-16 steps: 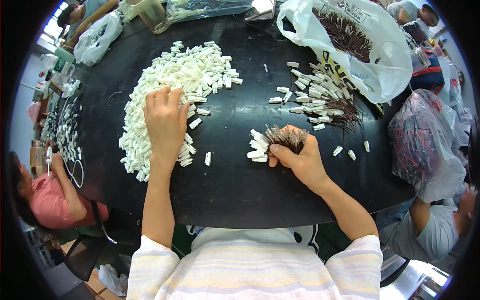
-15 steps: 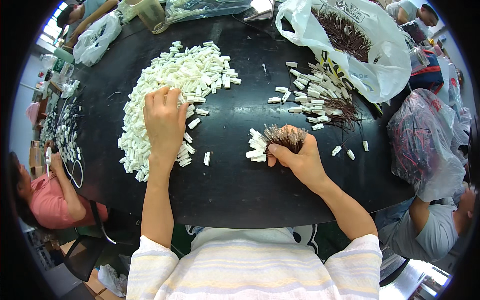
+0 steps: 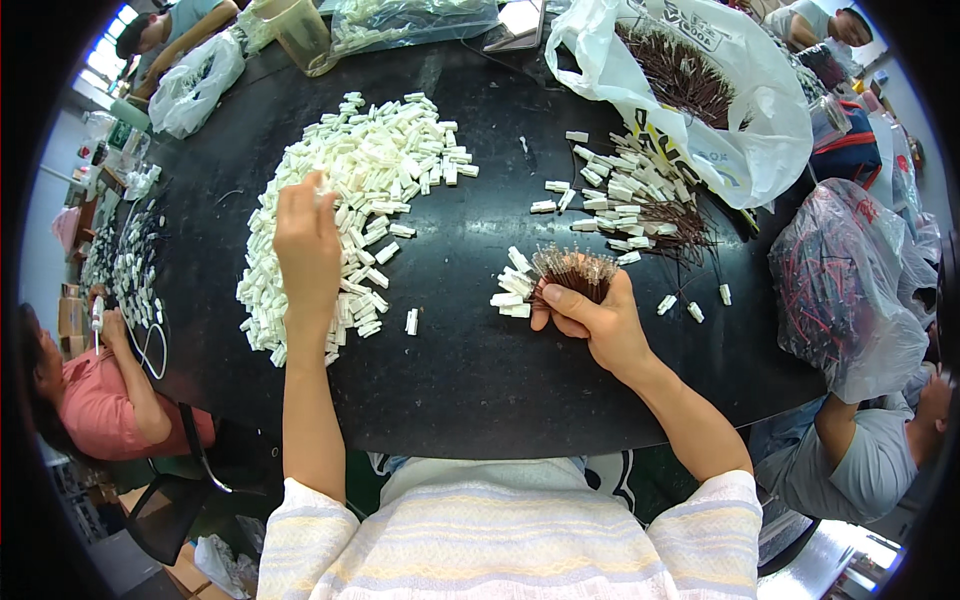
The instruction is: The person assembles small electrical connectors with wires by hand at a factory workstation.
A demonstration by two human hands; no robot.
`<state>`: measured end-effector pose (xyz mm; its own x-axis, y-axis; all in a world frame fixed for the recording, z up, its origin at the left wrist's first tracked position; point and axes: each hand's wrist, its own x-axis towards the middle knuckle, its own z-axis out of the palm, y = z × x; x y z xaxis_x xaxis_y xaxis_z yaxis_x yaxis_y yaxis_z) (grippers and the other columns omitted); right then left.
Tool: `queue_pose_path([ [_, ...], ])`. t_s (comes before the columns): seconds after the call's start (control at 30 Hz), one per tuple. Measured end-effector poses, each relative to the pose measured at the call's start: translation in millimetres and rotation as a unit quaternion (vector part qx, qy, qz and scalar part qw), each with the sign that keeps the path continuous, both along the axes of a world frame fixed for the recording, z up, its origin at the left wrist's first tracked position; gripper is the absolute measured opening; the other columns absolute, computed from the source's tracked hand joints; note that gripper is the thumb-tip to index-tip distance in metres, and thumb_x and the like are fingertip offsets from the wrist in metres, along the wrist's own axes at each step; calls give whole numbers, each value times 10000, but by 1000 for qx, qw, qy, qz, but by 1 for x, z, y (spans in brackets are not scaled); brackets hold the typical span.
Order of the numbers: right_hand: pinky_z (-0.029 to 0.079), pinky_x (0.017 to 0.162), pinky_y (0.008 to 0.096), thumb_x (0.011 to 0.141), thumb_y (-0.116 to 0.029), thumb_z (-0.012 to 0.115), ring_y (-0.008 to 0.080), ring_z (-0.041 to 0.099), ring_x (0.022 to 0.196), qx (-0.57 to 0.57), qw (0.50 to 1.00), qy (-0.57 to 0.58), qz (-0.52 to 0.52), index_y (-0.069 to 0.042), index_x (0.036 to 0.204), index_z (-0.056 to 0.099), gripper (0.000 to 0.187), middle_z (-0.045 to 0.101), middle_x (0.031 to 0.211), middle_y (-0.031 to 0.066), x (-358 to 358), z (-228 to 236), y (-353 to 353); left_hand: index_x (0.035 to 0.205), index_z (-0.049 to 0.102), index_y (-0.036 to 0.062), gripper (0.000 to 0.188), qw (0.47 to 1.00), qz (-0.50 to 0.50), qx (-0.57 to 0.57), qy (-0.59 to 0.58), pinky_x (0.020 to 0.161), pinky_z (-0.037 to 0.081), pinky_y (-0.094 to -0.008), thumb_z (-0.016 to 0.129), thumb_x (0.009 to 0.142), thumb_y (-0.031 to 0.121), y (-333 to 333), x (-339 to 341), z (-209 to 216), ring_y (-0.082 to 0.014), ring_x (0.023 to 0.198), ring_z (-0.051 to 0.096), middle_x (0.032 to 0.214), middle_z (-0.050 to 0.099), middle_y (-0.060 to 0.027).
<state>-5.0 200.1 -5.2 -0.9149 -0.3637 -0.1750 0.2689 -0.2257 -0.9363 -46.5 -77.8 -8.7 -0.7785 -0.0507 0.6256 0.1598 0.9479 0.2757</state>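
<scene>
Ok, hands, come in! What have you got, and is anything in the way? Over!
Right hand gripping brown wire bundle. Left hand over pile of white connector housings, blurred, grip unclear. Loose white housing between hands, probably not in the way.

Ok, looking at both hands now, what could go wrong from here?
The right hand grips a thick bundle of brown wires, so one could slip out if the grip loosens.

The left hand is over the edge of the pile of white connectors; a brush might scatter some, as one loose connector lies apart.

The white plastic bag sits beside the wired connectors, so shifting it might drag them.
</scene>
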Motion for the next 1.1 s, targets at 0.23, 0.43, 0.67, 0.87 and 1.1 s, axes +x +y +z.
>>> queue_pose_path([
  [0.23, 220, 380, 181, 805, -70, 557, 32, 345, 425, 47, 999, 11, 6, 7, 818, 563, 79, 578, 609, 67, 0, 1, -3, 1092, 462, -55, 305, 644, -163, 742, -88, 449, 303, -164, 489, 885, 166, -7, 10, 20, -65, 583, 381, 850, 502, -98],
  [0.43, 329, 480, 168, 797, -34, 561, 34, 469, 533, 81, 997, 9, 10, -4, 813, 560, 34, 576, 633, 28, 2, 4, -3, 1083, 434, -68, 312, 131, -281, 863, -399, 372, 330, -144, 422, 905, 189, 46, 29, 2, -49, 549, 409, 809, 513, -110],
  [0.67, 361, 507, 166, 784, -26, 578, 36, 514, 582, 80, 996, 33, 17, -16, 801, 562, 26, 578, 643, 12, 2, 0, -7, 976, 520, -53, 226, 280, -231, 809, -461, 355, 329, -121, 474, 880, 146, 65, 38, 3, -48, 549, 431, 801, 538, -114],
  [0.87, 398, 550, 185, 759, 11, 581, 38, 499, 616, 104, 994, 9, 20, 9, 811, 552, 59, 554, 680, -1, 2, 5, -8, 923, 553, -47, 141, 465, -224, 744, -425, 350, 252, -143, 534, 844, 68, 71, 44, 9, -39, 491, 419, 734, 555, -89],
  [1.1, 391, 552, 181, 756, 5, 585, 28, 479, 628, 99, 995, -5, -1, 8, 805, 551, 60, 548, 689, -9, 4, 4, -9, 888, 562, -45, 139, 537, -217, 701, -415, 344, 221, -145, 550, 836, 84, 75, 48, 11, -26, 430, 375, 669, 539, -56],
])
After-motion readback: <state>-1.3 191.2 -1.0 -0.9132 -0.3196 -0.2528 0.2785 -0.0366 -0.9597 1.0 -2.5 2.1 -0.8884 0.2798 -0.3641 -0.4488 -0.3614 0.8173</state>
